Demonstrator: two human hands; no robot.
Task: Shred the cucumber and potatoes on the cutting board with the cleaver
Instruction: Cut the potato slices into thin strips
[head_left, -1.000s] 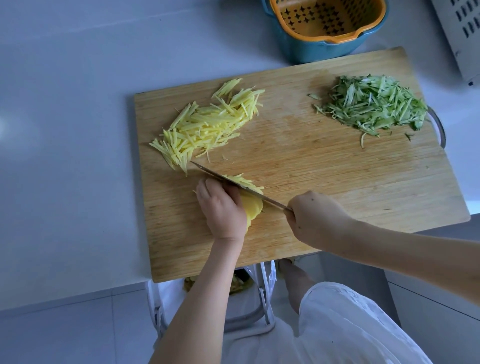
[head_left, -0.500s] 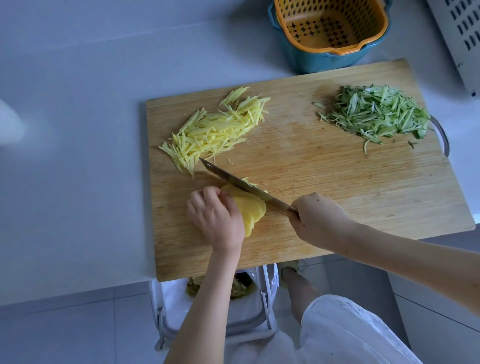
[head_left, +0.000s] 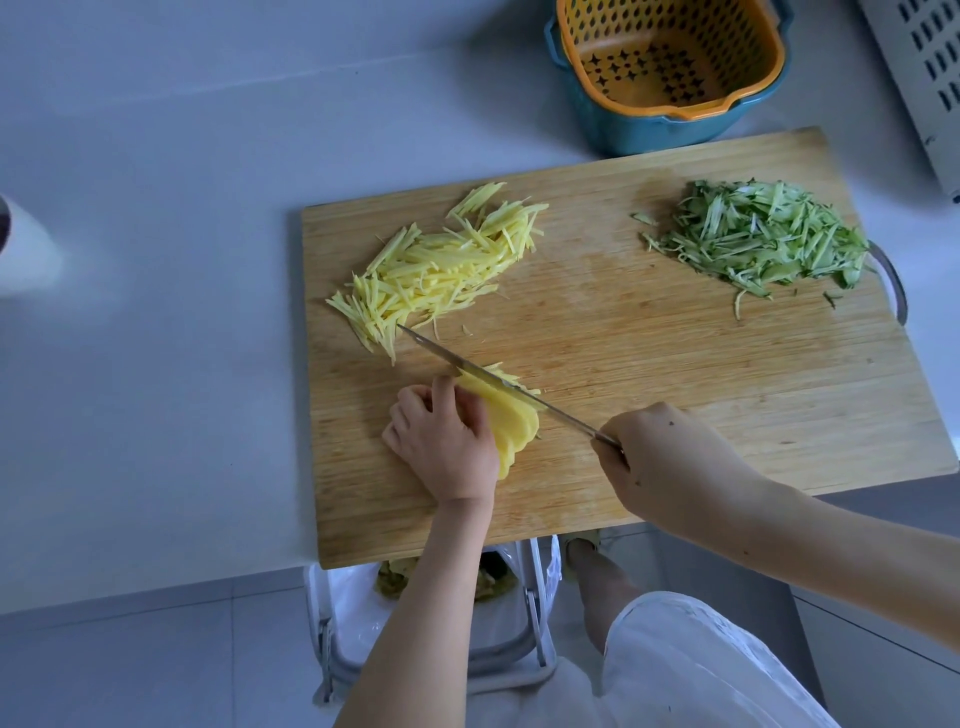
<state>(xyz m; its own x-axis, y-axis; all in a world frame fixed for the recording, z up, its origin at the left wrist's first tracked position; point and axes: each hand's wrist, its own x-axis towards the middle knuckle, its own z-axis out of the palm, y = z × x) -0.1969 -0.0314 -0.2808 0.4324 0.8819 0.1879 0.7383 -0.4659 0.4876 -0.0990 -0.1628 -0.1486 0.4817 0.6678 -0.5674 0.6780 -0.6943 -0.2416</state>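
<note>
Head: cleaver (head_left: 506, 385) diagonal, tip far-left.

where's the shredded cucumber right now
In the head view the shredded cucumber sits in a pile at the far right corner of the cutting board, next to its metal handle and near the orange colander basket.

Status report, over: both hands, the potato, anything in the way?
Left hand holds fanned yellow potato slices. Right hand grips steel cleaver, blade across slices. Yellow potato shred pile near blade tip, green cucumber shreds apart.
</note>
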